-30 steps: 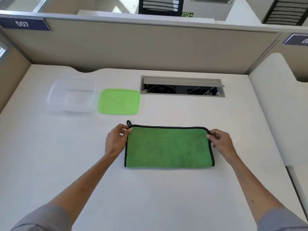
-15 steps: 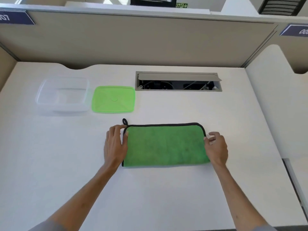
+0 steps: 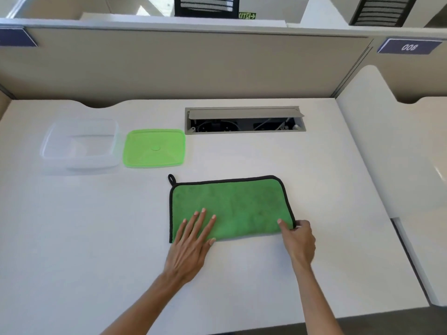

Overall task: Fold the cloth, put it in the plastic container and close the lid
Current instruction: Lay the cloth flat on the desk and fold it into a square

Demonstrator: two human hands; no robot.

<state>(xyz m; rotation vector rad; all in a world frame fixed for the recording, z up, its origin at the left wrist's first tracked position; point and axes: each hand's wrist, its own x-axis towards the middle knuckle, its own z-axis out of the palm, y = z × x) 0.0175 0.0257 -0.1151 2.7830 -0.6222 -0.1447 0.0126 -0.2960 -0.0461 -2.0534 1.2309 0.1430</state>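
Two hands on folded green cloth [image 3: 232,209], mid tabletop [image 3: 72,238]: left hand [image 3: 191,243] flat, fingers spread, pressing near-left corner; right hand [image 3: 298,240] pinching near-right corner. Container [image 3: 48,153] and lid [image 3: 154,148] far left.

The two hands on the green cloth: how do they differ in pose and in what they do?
The left hand lies flat, fingers spread, pressing the green cloth near its left end; the right hand is curled and pinches the near right corner. The left covers cloth surface; the right sits mostly off it, on the table. Both touch the cloth's near edge.
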